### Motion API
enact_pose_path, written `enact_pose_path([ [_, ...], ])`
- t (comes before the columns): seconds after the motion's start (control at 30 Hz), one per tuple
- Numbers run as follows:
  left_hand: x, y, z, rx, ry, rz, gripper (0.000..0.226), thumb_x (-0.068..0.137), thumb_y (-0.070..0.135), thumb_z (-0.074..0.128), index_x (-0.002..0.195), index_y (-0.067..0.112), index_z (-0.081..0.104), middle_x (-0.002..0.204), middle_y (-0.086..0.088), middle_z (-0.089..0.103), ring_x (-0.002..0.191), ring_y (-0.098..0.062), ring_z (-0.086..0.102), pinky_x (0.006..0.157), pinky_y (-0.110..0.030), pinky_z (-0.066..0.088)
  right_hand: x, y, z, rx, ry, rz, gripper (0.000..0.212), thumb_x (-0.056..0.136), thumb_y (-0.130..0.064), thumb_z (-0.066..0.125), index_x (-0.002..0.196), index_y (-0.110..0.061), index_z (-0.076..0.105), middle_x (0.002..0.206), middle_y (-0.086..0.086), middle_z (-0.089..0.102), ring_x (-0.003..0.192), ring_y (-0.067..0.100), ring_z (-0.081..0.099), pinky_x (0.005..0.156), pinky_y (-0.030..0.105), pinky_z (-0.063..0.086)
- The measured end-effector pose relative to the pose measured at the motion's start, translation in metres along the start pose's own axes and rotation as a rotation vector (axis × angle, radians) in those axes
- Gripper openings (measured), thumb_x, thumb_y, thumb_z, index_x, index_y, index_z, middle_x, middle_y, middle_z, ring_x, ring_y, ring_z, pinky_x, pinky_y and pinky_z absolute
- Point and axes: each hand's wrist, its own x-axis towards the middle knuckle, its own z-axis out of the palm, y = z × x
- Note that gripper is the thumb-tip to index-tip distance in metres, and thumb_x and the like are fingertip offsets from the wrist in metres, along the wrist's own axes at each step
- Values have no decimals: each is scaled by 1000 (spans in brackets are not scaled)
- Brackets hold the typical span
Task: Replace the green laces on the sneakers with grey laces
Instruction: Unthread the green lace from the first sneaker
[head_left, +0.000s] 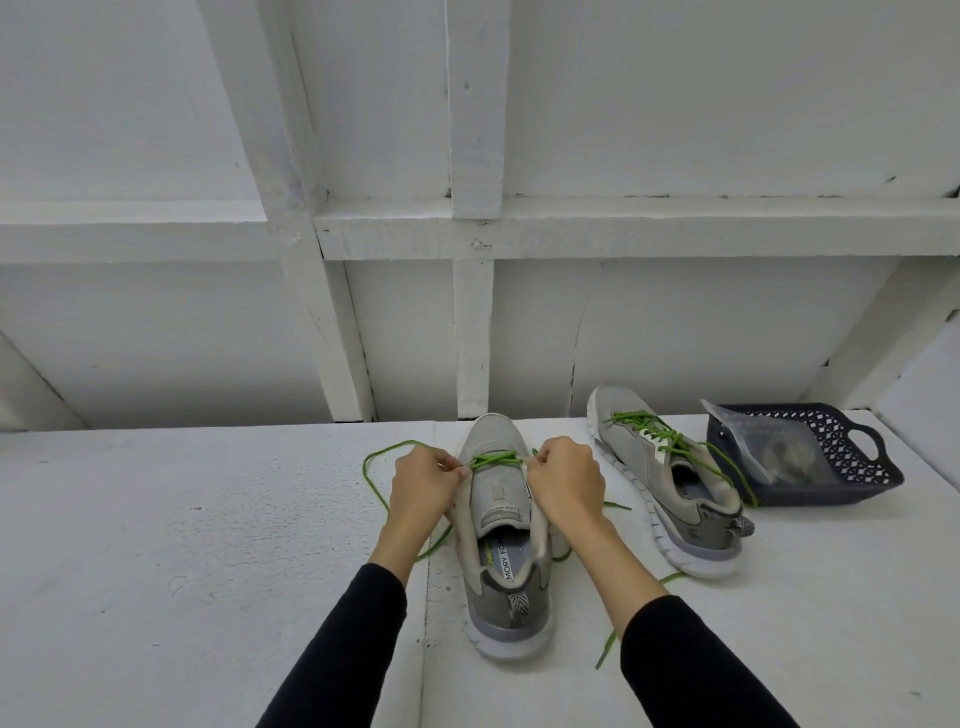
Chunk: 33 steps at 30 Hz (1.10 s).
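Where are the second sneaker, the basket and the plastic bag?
second sneaker (631, 441): head view, on its grey toe mesh.
basket (865, 441): head view, on its right handle.
plastic bag (753, 434): head view, on its clear upper part.

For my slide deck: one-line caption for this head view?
Both hands pinch the green lace on the near sneaker.

"MORY FO" on sneaker insole (506, 558)

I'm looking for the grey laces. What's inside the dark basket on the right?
In the basket lies a clear plastic bag, its top poking above the rim. Something coiled and dull shows through it, too blurred to identify. The basket floor beneath the bag is covered.
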Motion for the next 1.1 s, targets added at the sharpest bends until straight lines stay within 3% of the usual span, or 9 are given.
enact_pose_path([
  [0.1, -1, -3, 1, -95, -25, -6, 9, 86, 22, 73, 90, 15, 75, 84, 2, 69, 72, -2, 58, 55, -10, 38, 0, 1, -3, -53, -21, -88, 21, 95, -30, 55, 97, -14, 69, 98, 7, 68, 91, 29, 62, 71, 31, 46],
  [0.17, -3, -5, 1, -180, -37, -23, 9, 87, 21, 72, 92, 14, 76, 84, 3, 68, 80, -7, 59, 64, -15, 41, 1, 1, -6, -97, -23, -210, 20, 97, -27, 53, 102, -15, 67, 102, 5, 66, 96, 25, 58, 70, 29, 41],
  [0.27, -6, -5, 6, -315, -29, -81, 8, 87, 20, 71, 79, 20, 73, 81, 4, 68, 84, -13, 61, 72, -25, 47, 2, -8, -4, -111, -3, -488, 20, 98, -15, 49, 110, -12, 64, 108, 4, 60, 104, 22, 50, 77, 30, 40],
  [0.37, -10, -7, 11, -411, 12, -125, 16, 86, 18, 72, 71, 25, 72, 77, 5, 69, 83, -16, 64, 78, -31, 53, 5, -21, 7, -105, -102, -640, 21, 94, -7, 49, 108, -13, 64, 108, 4, 60, 105, 22, 51, 80, 32, 44],
  [0.57, -13, -11, 14, -490, 32, -177, 15, 84, 18, 74, 72, 25, 72, 76, 6, 70, 81, -14, 66, 86, -38, 56, 14, -27, 14, -159, -262, -529, 21, 93, -7, 49, 105, -15, 64, 104, 12, 63, 93, 32, 58, 77, 36, 49],
  [0.73, -14, -16, 17, -556, 33, -195, 11, 84, 18, 75, 75, 23, 74, 82, -1, 74, 90, -21, 69, 89, -41, 56, 16, -28, 20, -292, -290, -580, 13, 92, -6, 53, 102, -7, 62, 106, 12, 56, 92, 33, 57, 77, 38, 50],
  [0.87, -15, -16, 20, -561, 49, -201, 8, 85, 19, 74, 78, 22, 74, 82, 2, 73, 89, -18, 68, 87, -36, 56, 18, -31, 21, -299, -282, -566, 10, 91, -2, 54, 97, -4, 62, 106, 13, 51, 96, 32, 54, 75, 36, 46],
  [0.97, -16, -15, 21, -550, 83, -191, 8, 85, 19, 74, 77, 21, 73, 77, 5, 70, 82, -14, 66, 78, -28, 53, 20, -30, 16, -108, -236, -461, 10, 91, -6, 56, 85, -10, 63, 101, 7, 53, 99, 24, 50, 83, 34, 43],
  [1.1, -15, -15, 24, -507, 122, -192, 6, 85, 20, 74, 80, 17, 74, 76, 3, 70, 77, -13, 62, 75, -25, 49, 24, -15, -4, 426, -137, -83, 12, 89, -3, 58, 82, -10, 66, 79, -5, 55, 77, 11, 52, 64, 12, 38],
])
